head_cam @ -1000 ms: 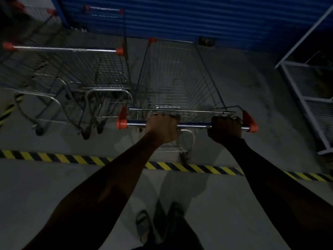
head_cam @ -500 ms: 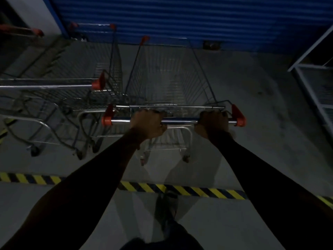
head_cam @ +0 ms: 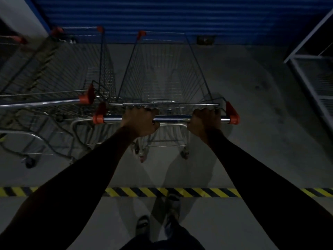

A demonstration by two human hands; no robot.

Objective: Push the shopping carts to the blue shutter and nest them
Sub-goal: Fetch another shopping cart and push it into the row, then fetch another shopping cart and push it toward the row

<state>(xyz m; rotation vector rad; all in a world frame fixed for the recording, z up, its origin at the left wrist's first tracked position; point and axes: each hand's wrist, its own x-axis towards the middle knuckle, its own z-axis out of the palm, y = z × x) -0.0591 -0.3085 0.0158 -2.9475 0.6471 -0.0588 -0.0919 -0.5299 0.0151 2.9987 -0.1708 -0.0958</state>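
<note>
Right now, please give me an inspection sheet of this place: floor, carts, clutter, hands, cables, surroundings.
Surface: grey concrete floor, yellow-black hazard stripe across it.
Job's things: pushed cart empty, its nose near the blue shutter; parked carts beside it on the left, not nested with it.
Clutter: nothing seen.
Hands: left hand and right hand both grip the cart handle.
Cables: nothing seen.
Surroundings: white metal rack on the right; dim light.

Concrete floor (head_cam: 252, 141); carts (head_cam: 162, 74); hazard stripe (head_cam: 180, 192)
</note>
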